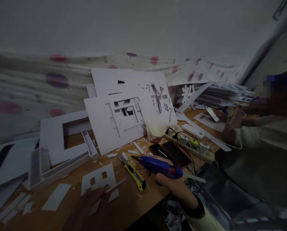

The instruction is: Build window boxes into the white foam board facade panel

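My right hand [168, 184] is wrapped round a blue glue gun [155, 165], whose dark nozzle points left over the table. At the front, my left hand [92, 203] is in shadow and holds a thin white strip [116, 185] between its fingers. Just behind it lies a white sheet with square cutouts [98, 176]. A yellow utility knife [135, 175] rests on the wood between my hands. Beside my left hand is a small white piece [113, 195].
Cut white boards [97, 128] lean against the wall. A paper cup [155, 133], two phones [175, 153] and a power strip [203, 152] with cables stand behind the glue gun. A person [266, 138] sits at the right. A white box-like frame [63, 170] lies left.
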The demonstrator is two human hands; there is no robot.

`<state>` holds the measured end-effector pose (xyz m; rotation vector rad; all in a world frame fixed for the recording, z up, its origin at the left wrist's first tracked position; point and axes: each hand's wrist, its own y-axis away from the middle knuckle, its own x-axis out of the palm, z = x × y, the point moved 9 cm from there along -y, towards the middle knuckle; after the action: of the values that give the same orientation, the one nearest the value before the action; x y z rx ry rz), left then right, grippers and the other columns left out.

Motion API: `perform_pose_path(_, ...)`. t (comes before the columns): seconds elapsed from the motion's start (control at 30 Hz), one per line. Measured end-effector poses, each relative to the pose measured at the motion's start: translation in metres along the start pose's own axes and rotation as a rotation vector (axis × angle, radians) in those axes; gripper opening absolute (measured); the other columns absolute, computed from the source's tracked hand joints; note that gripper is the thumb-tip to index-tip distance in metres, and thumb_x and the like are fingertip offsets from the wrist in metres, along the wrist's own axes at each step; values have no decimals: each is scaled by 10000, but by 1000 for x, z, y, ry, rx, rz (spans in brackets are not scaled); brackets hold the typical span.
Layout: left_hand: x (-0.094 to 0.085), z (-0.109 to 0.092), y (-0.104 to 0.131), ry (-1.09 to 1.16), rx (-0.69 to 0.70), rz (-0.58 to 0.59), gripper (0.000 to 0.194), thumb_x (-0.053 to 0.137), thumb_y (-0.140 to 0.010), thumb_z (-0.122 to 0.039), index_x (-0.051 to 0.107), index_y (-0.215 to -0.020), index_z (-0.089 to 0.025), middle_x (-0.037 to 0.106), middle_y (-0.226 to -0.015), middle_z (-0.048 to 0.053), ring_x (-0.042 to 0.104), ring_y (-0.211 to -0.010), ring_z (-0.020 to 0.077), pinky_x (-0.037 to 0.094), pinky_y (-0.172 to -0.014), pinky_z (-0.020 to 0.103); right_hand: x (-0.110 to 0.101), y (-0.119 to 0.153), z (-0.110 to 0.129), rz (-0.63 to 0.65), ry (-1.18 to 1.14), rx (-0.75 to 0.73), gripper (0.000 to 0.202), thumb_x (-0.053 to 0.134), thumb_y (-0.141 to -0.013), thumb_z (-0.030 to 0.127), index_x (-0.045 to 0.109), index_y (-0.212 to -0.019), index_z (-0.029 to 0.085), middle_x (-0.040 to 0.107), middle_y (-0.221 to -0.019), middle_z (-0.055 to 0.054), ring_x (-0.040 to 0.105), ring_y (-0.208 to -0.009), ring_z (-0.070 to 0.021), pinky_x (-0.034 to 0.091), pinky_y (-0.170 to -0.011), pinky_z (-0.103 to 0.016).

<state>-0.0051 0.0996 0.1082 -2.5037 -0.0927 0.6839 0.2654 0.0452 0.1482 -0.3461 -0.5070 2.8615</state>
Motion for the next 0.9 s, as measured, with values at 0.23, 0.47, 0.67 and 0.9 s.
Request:
perform_pose_path(0.23, 8, -63, -15, 75, -21, -90, 243, 678, -849, -476, 769, -782, -262, 784, -772, 4, 733, -682, 181, 599, -649, 251, 4, 8, 25, 26, 142, -146, 665, 414, -848, 822, 668, -670, 234, 614, -654, -51, 592, -700, -222, 519, -719, -378)
perform_pose_path(0.47, 17, -63, -1, 141, 43, -61, 85, 691, -873, -285, 769, -857, -258, 764, -855, 5, 726, -768, 144, 588, -715, 211, 25, 6, 53, 120, 235, -265, 659, 423, -860, 800, 577, -555, 237, 505, -531, -8, 491, -556, -182, 417, -586, -332)
perform_pose_path(0.67, 7, -67, 0, 154, 56, -121, 74, 708, -863, -268, 779, -879, -275, 758, -879, -3, 717, -800, 143, 587, -750, 221, 33, 8, 55, 157, 296, -247, 662, 395, -869, 810, 591, -579, 248, 522, -534, -10, 492, -540, -185, 406, -566, -338)
perform_pose_path(0.9, 7, -67, -2, 130, 94, -124, 82, 705, -864, -273, 785, -878, -263, 757, -870, 13, 719, -793, 149, 588, -729, 222, 36, 7, 60, 151, 310, -305, 630, 416, -899, 760, 634, -616, 242, 512, -533, -5, 484, -516, -180, 383, -536, -334)
